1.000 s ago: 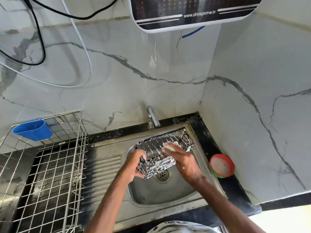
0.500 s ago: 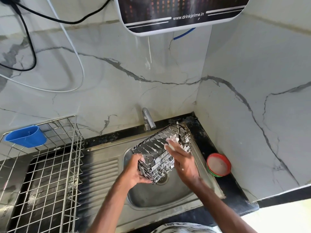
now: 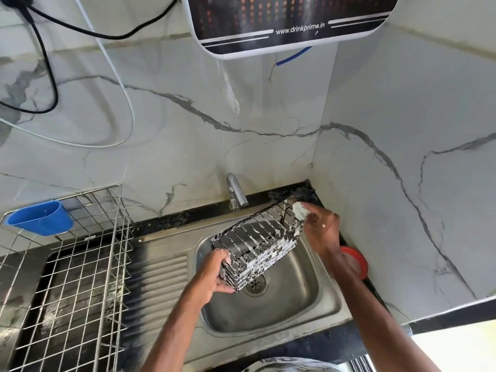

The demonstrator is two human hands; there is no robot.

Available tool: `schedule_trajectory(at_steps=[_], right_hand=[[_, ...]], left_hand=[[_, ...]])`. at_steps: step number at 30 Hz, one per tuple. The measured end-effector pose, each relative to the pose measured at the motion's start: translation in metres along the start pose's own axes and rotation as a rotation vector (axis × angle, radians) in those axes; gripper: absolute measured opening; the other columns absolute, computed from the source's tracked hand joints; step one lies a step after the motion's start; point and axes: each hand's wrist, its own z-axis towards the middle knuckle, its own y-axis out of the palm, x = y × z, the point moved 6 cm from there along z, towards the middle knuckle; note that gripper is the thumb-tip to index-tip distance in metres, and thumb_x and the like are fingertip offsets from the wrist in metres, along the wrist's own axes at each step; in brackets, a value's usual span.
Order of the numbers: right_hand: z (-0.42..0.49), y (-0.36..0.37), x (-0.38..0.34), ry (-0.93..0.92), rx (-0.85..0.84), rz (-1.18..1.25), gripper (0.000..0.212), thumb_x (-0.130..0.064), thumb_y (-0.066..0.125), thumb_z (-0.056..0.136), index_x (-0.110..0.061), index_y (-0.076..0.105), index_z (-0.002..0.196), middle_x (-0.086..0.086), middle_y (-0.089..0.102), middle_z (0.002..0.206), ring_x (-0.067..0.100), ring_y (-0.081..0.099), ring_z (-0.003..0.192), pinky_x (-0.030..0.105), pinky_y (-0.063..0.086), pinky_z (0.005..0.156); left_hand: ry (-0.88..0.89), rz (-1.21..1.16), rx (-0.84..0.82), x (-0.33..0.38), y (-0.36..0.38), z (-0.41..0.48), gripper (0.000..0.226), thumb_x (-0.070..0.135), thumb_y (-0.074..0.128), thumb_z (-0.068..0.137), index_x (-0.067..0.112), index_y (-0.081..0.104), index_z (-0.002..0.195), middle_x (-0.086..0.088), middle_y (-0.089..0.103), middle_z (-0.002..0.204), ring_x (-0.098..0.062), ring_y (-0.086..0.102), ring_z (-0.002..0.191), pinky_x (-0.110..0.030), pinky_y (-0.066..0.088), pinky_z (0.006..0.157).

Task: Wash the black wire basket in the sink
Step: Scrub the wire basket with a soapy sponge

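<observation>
i hold the black wire basket point(image 3: 257, 248) tilted above the sink point(image 3: 281, 315), suds all over it. i judge it could slip from my left hand point(image 3: 214, 275), since that one soapy grip takes every push. left fingers curl round the near corner; my right hand point(image 3: 322, 229) pinches a foamy scrubber point(image 3: 299, 210) against the far rim.

The only writing I can read from here is the web address "www.drinkprime.in", in white letters near the lower edge of the dark-fronted, white-rimmed wall unit point(image 3: 290, 14) mounted on the marble wall.
</observation>
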Motion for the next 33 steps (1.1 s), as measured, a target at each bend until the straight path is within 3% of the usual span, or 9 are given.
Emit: schedule_trajectory(at_steps=[3, 6, 12, 15, 19, 23, 26, 31, 33], right_hand=[[0.006, 0.006, -0.002, 0.027, -0.023, -0.019, 0.045, 0.016, 0.05, 0.09, -0.005, 0.067, 0.126, 0.011, 0.068, 0.127, 0.015, 0.074, 0.098, 0.016, 0.059, 0.075], [0.001, 0.014, -0.014, -0.041, 0.037, -0.115, 0.046, 0.016, 0.05, 0.089, -0.003, 0.066, 0.127, 0.016, 0.069, 0.123, 0.026, 0.076, 0.095, 0.036, 0.064, 0.076], [-0.028, 0.035, -0.043, -0.312, -0.049, -0.185, 0.06, 0.016, 0.043, 0.085, -0.016, 0.069, 0.127, 0.015, 0.057, 0.142, 0.021, 0.056, 0.131, 0.025, 0.051, 0.096], [-0.037, 0.044, -0.055, -0.406, -0.14, -0.136, 0.064, 0.022, 0.044, 0.08, -0.014, 0.069, 0.127, 0.011, 0.059, 0.141, 0.017, 0.056, 0.131, 0.024, 0.056, 0.091], [-0.016, 0.021, -0.045, -0.423, -0.138, -0.048, 0.061, 0.022, 0.041, 0.08, -0.01, 0.071, 0.121, 0.004, 0.063, 0.133, 0.01, 0.062, 0.124, 0.026, 0.057, 0.092], [0.007, -0.002, -0.003, -0.186, -0.006, 0.001, 0.052, 0.025, 0.049, 0.081, -0.004, 0.072, 0.118, 0.011, 0.067, 0.127, 0.009, 0.063, 0.12, 0.028, 0.054, 0.1], [0.008, -0.007, 0.002, -0.089, 0.057, -0.058, 0.052, 0.029, 0.048, 0.077, 0.001, 0.073, 0.113, 0.017, 0.068, 0.122, 0.021, 0.067, 0.115, 0.011, 0.045, 0.1], [-0.03, 0.018, -0.054, -0.37, 0.002, -0.067, 0.065, 0.029, 0.047, 0.075, -0.009, 0.072, 0.122, 0.004, 0.065, 0.133, 0.011, 0.06, 0.127, 0.029, 0.051, 0.104], [-0.042, 0.029, -0.064, -0.419, -0.068, -0.037, 0.062, 0.026, 0.049, 0.081, -0.011, 0.07, 0.126, 0.004, 0.065, 0.135, 0.011, 0.057, 0.131, 0.027, 0.045, 0.11]], left_hand=[[0.1, 0.103, 0.016, 0.011, 0.007, -0.008, 0.015, 0.008, 0.054, 0.09, 0.021, 0.054, 0.097, -0.007, 0.047, 0.124, -0.037, 0.054, 0.115, -0.059, 0.061, 0.081], [0.149, 0.122, 0.037, 0.012, 0.01, -0.013, 0.013, 0.006, 0.053, 0.09, 0.018, 0.056, 0.094, -0.003, 0.054, 0.116, -0.035, 0.055, 0.113, -0.059, 0.062, 0.079], [0.184, 0.136, 0.101, 0.023, 0.0, -0.011, 0.011, 0.009, 0.051, 0.095, 0.016, 0.057, 0.09, 0.005, 0.044, 0.088, -0.025, 0.057, 0.086, -0.05, 0.064, 0.068], [0.218, 0.14, 0.124, 0.028, 0.0, -0.017, 0.016, 0.006, 0.052, 0.094, 0.018, 0.055, 0.084, 0.008, 0.047, 0.095, -0.022, 0.054, 0.089, -0.041, 0.058, 0.058], [0.261, 0.168, 0.105, 0.031, 0.0, -0.021, 0.014, 0.005, 0.051, 0.096, 0.016, 0.055, 0.088, 0.005, 0.052, 0.099, -0.021, 0.055, 0.095, -0.045, 0.06, 0.065], [0.291, 0.194, 0.12, 0.035, -0.003, -0.025, 0.012, 0.002, 0.052, 0.095, 0.012, 0.056, 0.091, -0.005, 0.053, 0.093, -0.017, 0.055, 0.084, -0.042, 0.057, 0.061], [0.3, 0.215, 0.124, 0.035, -0.004, -0.023, 0.014, 0.003, 0.054, 0.093, 0.015, 0.056, 0.086, -0.008, 0.056, 0.097, -0.019, 0.057, 0.085, -0.041, 0.059, 0.061], [0.306, 0.232, 0.141, 0.038, -0.001, -0.018, 0.009, 0.004, 0.056, 0.091, 0.011, 0.06, 0.087, -0.003, 0.057, 0.093, -0.017, 0.057, 0.083, -0.042, 0.061, 0.061], [0.3, 0.246, 0.147, 0.04, -0.002, -0.016, 0.007, 0.004, 0.057, 0.09, 0.01, 0.061, 0.091, -0.006, 0.06, 0.102, -0.018, 0.059, 0.087, -0.043, 0.062, 0.063]])
